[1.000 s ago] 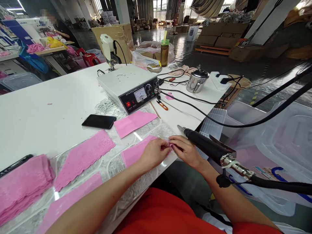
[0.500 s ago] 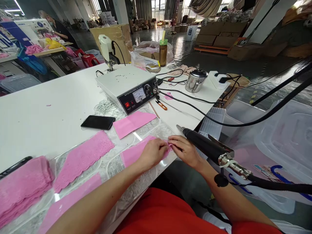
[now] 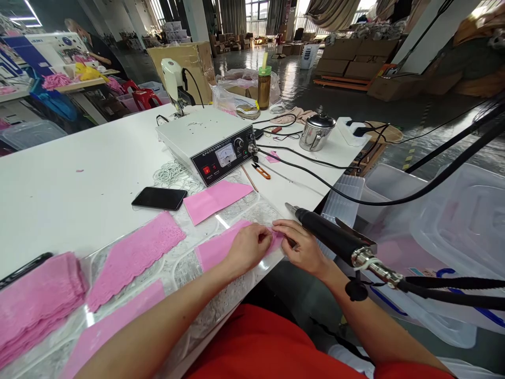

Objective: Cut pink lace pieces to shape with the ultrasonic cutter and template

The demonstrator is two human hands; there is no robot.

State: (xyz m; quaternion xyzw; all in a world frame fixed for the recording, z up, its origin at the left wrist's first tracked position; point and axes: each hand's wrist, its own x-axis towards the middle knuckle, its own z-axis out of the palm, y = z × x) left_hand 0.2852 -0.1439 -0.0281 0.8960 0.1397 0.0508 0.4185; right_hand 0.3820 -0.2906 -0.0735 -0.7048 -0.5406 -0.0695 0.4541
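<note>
My left hand (image 3: 249, 246) is closed in a pinch over a pink fabric piece (image 3: 216, 249) that lies on the clear patterned mat (image 3: 185, 268). Close beside it, my right hand (image 3: 300, 246) has thumb and fingers bent around the right end of the same piece. The fingertips partly hide the fabric there. Just above my right hand hangs a black handheld tool (image 3: 331, 236) with a pointed metal tip, apart from the fingers. A second pink piece (image 3: 216, 200) lies flat behind my left hand. To the left are a scalloped lace piece (image 3: 136, 260) and a stack of pink lace (image 3: 37, 305).
A control box (image 3: 223, 158) with a gauge stands at the back, cables running right. Near it lie a phone (image 3: 159, 198), orange thread snips (image 3: 261, 171) and white cord (image 3: 175, 176). A steel mug (image 3: 316, 131) sits farther back. Plastic bins (image 3: 461, 226) stand right of the table edge.
The pink fabric between my hands looks flatter and less bunched at its right end. My right thumb and fingers have shifted slightly to the right; my left hand stays nearly in place.
</note>
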